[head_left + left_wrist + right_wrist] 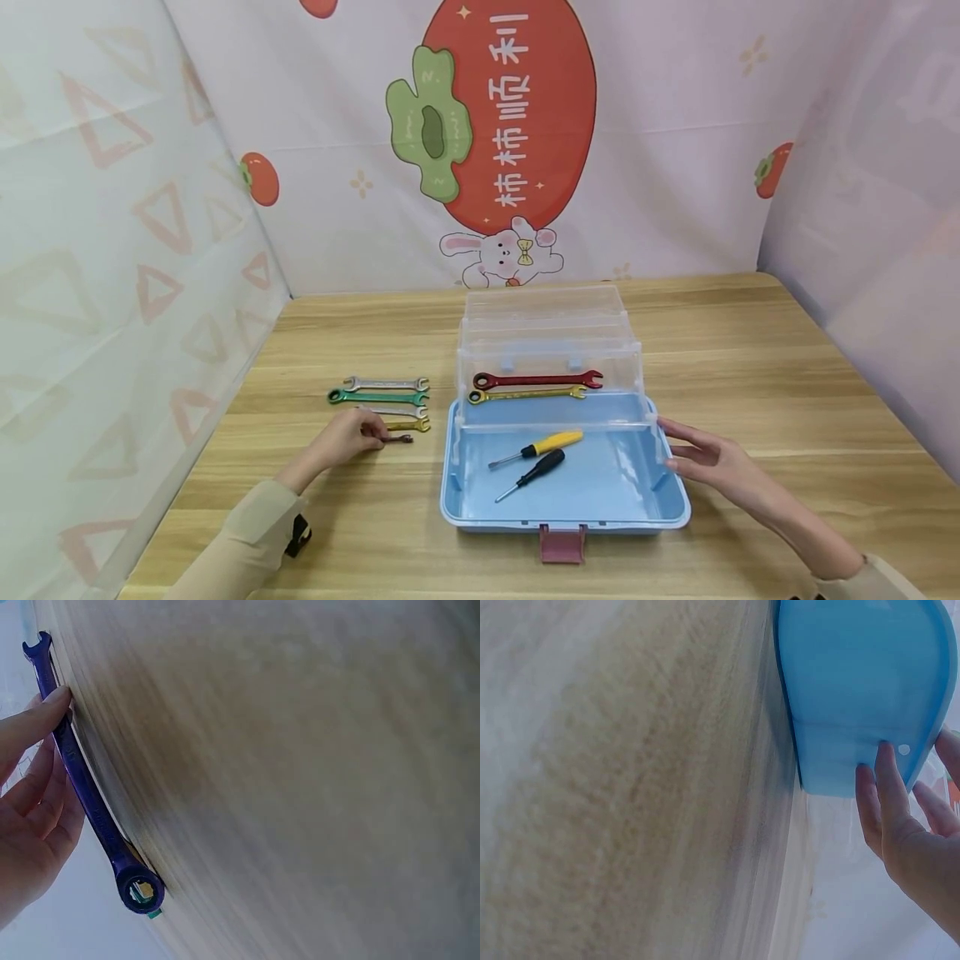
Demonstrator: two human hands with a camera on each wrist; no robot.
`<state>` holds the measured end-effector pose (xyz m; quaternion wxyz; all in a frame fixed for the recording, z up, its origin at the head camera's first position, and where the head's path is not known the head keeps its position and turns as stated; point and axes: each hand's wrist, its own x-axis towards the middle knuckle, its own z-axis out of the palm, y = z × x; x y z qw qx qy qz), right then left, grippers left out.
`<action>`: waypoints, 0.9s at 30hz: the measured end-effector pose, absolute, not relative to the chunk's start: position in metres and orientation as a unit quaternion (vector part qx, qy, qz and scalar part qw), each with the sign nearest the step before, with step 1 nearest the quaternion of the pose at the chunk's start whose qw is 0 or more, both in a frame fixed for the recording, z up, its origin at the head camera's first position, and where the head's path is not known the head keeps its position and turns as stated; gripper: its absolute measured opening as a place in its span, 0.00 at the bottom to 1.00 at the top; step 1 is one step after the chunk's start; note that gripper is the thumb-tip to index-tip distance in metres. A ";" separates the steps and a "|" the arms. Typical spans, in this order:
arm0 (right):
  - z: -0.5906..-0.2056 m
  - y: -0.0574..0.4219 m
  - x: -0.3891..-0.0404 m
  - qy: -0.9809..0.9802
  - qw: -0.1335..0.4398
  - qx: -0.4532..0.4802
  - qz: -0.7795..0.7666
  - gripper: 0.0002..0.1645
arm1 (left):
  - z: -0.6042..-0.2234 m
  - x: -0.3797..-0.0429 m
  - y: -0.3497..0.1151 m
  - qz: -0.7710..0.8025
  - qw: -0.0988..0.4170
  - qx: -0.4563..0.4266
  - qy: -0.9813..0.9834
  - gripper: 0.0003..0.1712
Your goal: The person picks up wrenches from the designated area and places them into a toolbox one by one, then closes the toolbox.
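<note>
My left hand (348,437) pinches a small dark wrench at the near end of a row of wrenches. In the left wrist view this wrench (91,791) is purple, with a ring end and an open end; the thumb lies across its shaft near the open end. Left of the toolbox (480,525), the row holds a silver wrench (386,384), a green wrench (386,398), another silver wrench (405,411) and a gold wrench (420,425), partly covered by the hand. At the blue toolbox's right side, my right hand (716,471) touches the outer wall and rim with extended fingers.
The toolbox is open, its clear trays (551,333) raised toward the back. A red wrench (540,381) and a yellow wrench (525,395) lie in a tray. A yellow screwdriver (558,442) and a black screwdriver (545,466) lie in the bottom. A pink latch (562,546) hangs in front.
</note>
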<state>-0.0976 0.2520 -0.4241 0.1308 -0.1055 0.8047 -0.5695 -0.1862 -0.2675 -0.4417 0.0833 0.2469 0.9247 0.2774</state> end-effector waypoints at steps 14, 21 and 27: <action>-0.425 0.253 -0.098 0.807 0.133 -0.098 -0.566 0.35 | -0.428 -0.186 -0.261 0.296 0.063 0.257 0.918 0.06; -0.422 0.252 -0.098 0.822 0.149 -0.085 -0.543 0.36 | -0.419 -0.187 -0.256 0.301 0.058 0.261 0.915 0.06; -0.422 0.253 -0.098 0.820 0.147 -0.086 -0.547 0.35 | -0.411 -0.187 -0.251 0.302 0.043 0.271 0.913 0.05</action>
